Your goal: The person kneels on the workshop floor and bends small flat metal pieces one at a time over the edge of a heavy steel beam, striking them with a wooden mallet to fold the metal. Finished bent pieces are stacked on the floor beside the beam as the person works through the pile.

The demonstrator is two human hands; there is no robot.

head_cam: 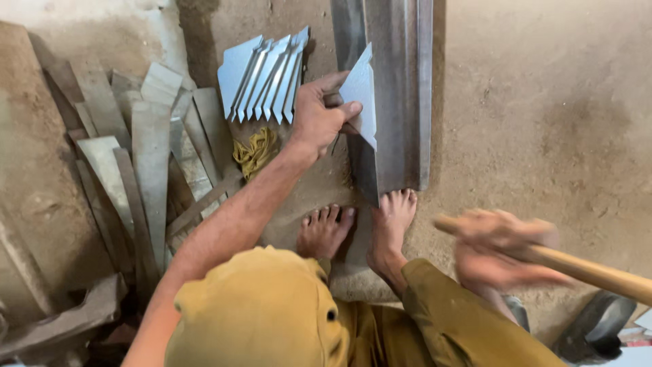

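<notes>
The left hand pinches a cut metal sheet piece upright on the long steel bar. The right hand, well apart and blurred, grips a wooden hammer handle.

**Grey Metal, Mustard Cloth, Tan Floor**

The cut sheet piece is pale silvery blue-grey, like the stacked pieces. The long steel bar is darker streaked grey. The scrap strips are dull grey-brown. The rag is mustard yellow, the clothing ochre. The wooden handle is light tan; the floor is sandy brown.
</notes>
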